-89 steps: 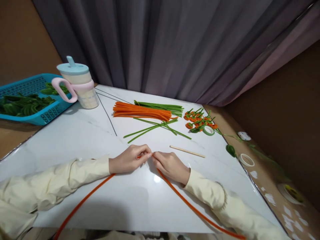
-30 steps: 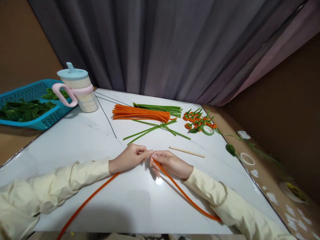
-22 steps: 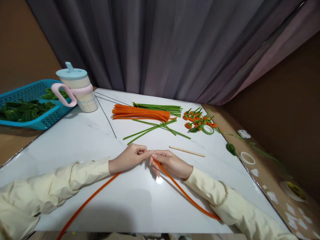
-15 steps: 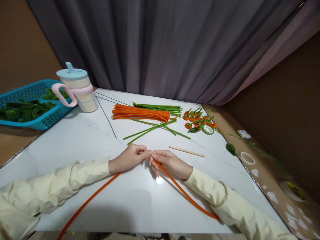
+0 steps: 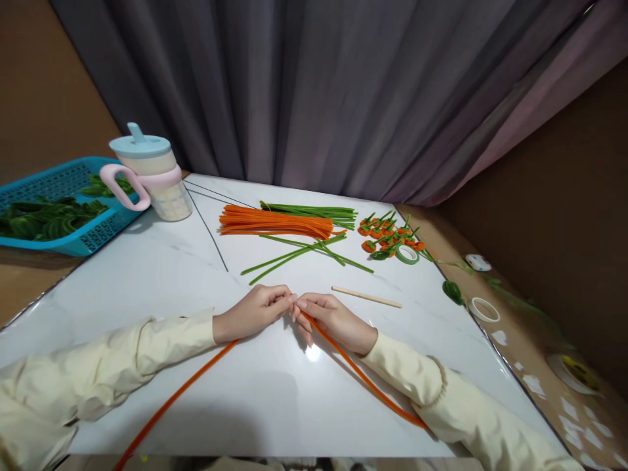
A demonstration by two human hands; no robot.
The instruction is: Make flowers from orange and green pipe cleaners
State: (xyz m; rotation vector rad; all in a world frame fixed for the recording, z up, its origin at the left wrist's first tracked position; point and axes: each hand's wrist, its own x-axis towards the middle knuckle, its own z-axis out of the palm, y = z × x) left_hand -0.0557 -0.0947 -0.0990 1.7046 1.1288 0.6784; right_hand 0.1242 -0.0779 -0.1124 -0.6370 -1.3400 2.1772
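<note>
My left hand (image 5: 258, 311) and my right hand (image 5: 336, 320) meet at the fingertips above the middle of the white table. Both are pinched on a long orange pipe cleaner (image 5: 360, 375). One length of it slants down to the right, towards my right sleeve. Another orange length comes out below my left wrist and runs to the table's front edge. The part between my fingers is hidden. Just beyond my right hand lies a thin wooden stick (image 5: 367, 297). Several loose green pipe cleaners (image 5: 304, 250) lie crossed on the table beyond my hands.
Behind them are an orange pipe-cleaner bundle (image 5: 276, 222) and a green bundle (image 5: 314, 211). Orange and green pieces (image 5: 387, 230) sit by a green tape roll (image 5: 407, 254). At left stand a lidded cup (image 5: 169, 196) and a blue basket (image 5: 81, 243). A white ring (image 5: 485, 310) lies right.
Hardly anything differs. Both hands keep their pinch on the orange pipe cleaner, and its hanging lengths have shifted very slightly.
</note>
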